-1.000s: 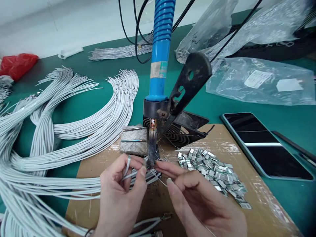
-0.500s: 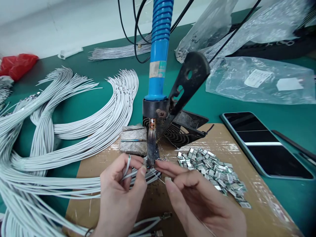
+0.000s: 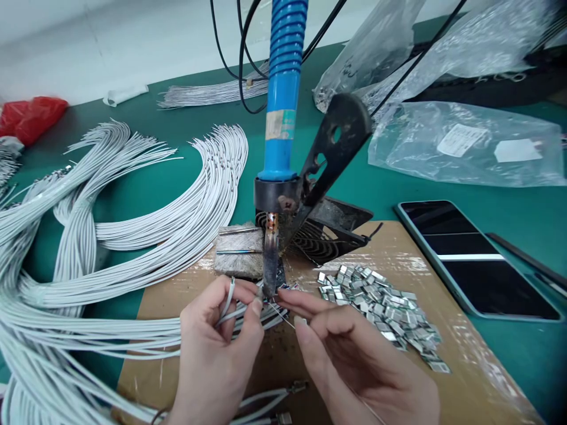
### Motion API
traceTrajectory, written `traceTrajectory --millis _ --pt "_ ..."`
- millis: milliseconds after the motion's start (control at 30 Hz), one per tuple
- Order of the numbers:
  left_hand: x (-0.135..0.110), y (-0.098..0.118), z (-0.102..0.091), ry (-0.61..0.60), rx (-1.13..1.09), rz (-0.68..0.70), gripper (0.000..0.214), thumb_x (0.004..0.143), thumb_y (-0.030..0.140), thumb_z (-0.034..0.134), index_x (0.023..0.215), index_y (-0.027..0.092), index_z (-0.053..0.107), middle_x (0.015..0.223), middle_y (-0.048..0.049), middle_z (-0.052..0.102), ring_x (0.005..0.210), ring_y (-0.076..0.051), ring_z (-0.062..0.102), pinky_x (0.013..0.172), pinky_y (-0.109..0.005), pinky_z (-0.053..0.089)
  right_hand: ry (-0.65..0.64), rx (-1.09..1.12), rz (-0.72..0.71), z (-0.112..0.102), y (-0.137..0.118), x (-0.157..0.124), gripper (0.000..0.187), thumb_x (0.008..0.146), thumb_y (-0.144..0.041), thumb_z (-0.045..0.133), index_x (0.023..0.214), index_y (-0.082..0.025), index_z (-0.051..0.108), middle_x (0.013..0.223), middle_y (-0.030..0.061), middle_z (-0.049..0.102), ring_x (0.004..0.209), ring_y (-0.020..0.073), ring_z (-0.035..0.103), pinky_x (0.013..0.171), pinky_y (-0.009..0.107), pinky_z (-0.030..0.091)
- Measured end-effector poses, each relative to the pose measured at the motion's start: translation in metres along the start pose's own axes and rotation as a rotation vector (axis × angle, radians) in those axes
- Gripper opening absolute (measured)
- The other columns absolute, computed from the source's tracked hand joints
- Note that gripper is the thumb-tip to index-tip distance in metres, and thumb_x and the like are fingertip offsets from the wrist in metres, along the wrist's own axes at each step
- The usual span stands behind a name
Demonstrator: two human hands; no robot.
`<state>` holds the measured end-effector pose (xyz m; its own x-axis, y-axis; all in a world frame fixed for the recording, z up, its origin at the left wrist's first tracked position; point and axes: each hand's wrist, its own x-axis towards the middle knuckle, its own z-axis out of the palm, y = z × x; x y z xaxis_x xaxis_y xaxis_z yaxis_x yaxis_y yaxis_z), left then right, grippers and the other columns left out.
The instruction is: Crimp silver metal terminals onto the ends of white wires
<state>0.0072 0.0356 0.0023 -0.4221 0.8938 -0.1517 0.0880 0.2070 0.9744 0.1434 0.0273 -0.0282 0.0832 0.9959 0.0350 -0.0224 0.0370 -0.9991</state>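
Left hand (image 3: 217, 345) — narrow pinch on short white cables (image 3: 248, 313), their ends angled up-right toward the iron tip (image 3: 270, 277). Right hand (image 3: 358, 366) — narrow finger-and-thumb pinch on a thin wire (image 3: 286, 316), long axis slanting up-left, end just below the tip, little room there. Clips (image 3: 376, 307) heaped on cardboard (image 3: 177, 307) right of the hands; long cable bundle (image 3: 110, 289) over the cardboard's left edge; phone (image 3: 478, 260) beyond its right edge.

White wire bundles (image 3: 133, 236) lie on a green mat (image 3: 354, 177); the soldering iron handle (image 3: 280, 100) is blue.
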Motion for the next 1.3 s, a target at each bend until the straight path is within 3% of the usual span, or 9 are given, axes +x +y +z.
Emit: traceTrajectory --millis 200,400,600,867,1100,1300 --pt "-0.002 0.003 0.002 0.022 0.02 -0.006 0.013 0.074 0.018 0.075 0.064 0.022 0.069 0.074 -0.0018 0.075 0.078 -0.019 0.07 0.057 -0.019 0.05 -0.013 0.021 -0.005 0.0 0.0 0.0 0.021 0.096 -0.015 0.073 0.078 -0.026 0.072 0.113 0.0022 0.086 0.107 0.0152 0.082 0.091 0.013 0.061" --pt "-0.002 0.004 0.001 0.023 0.04 -0.018 0.012 0.074 0.019 0.076 0.064 0.022 0.069 0.076 -0.0016 0.075 0.078 -0.018 0.071 0.062 -0.019 0.054 -0.019 0.008 -0.032 -0.001 0.001 -0.002 0.023 0.098 -0.015 0.071 0.078 -0.025 0.07 0.111 0.0018 0.086 0.105 0.015 0.083 0.089 0.013 0.061" --pt "0.0 -0.001 -0.003 -0.046 0.034 -0.012 0.011 0.075 0.016 0.076 0.067 0.022 0.071 0.079 -0.0019 0.077 0.077 -0.017 0.07 0.051 -0.017 0.045 0.011 -0.023 -0.013 0.001 0.002 -0.004 0.022 0.097 -0.017 0.073 0.077 -0.026 0.069 0.109 0.0004 0.086 0.104 0.0135 0.083 0.088 0.01 0.06" --pt "-0.004 0.005 0.002 0.049 0.053 -0.019 0.011 0.073 0.019 0.074 0.064 0.023 0.07 0.077 -0.0009 0.075 0.079 -0.018 0.068 0.057 -0.017 0.049 0.05 -0.002 -0.009 0.002 -0.001 -0.002 0.021 0.093 -0.017 0.076 0.074 -0.024 0.072 0.105 0.0048 0.087 0.095 0.0175 0.085 0.083 0.015 0.063" --pt "-0.003 0.004 0.002 0.018 0.01 -0.034 0.012 0.075 0.018 0.073 0.065 0.023 0.069 0.075 0.002 0.075 0.072 -0.013 0.068 0.058 -0.015 0.05 0.116 -0.007 0.071 0.008 -0.005 -0.005 0.022 0.091 -0.021 0.076 0.07 -0.025 0.071 0.105 0.005 0.087 0.093 0.0185 0.084 0.081 0.017 0.064" --pt "-0.003 0.004 0.003 0.021 0.0 -0.014 0.012 0.075 0.016 0.073 0.066 0.023 0.07 0.075 0.0021 0.075 0.074 -0.013 0.07 0.064 -0.014 0.054 0.138 0.042 0.093 0.014 -0.009 -0.006 0.021 0.091 -0.02 0.076 0.071 -0.025 0.071 0.105 0.0012 0.086 0.097 0.0147 0.082 0.083 0.013 0.06"
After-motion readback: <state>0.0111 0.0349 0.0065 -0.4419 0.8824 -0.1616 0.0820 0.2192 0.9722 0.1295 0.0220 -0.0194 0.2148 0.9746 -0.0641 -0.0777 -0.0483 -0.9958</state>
